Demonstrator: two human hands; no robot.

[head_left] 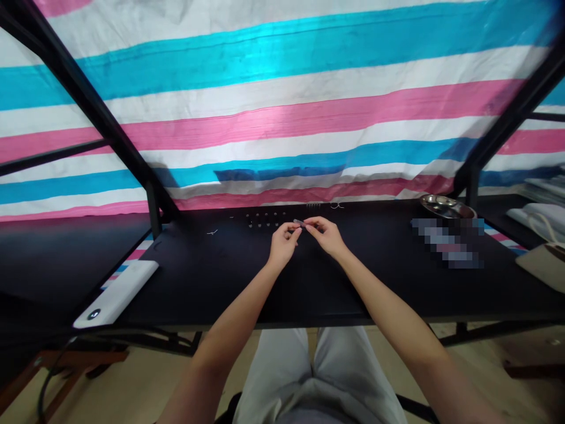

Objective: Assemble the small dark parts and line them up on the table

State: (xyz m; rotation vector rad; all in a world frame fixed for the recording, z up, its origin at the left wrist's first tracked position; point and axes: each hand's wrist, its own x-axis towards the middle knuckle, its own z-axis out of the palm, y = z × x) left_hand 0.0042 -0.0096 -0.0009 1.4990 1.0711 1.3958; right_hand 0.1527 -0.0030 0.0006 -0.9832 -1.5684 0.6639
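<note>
My left hand and my right hand meet above the middle of the black table. Between their fingertips is a small, thin greyish piece, pinched from both sides; it is too small to tell its kind. Just left of my left hand, several small round grey pieces lie in two rows on the tabletop. Beyond my hands, a row of small pieces sits near the back edge, with a thin white string-like loop to its right.
A white device with a round dark spot lies at the table's left end. At the right stand a shiny metal dish and a pixelated item. A white scrap lies left of the rows. Black frame bars and a striped sheet rise behind.
</note>
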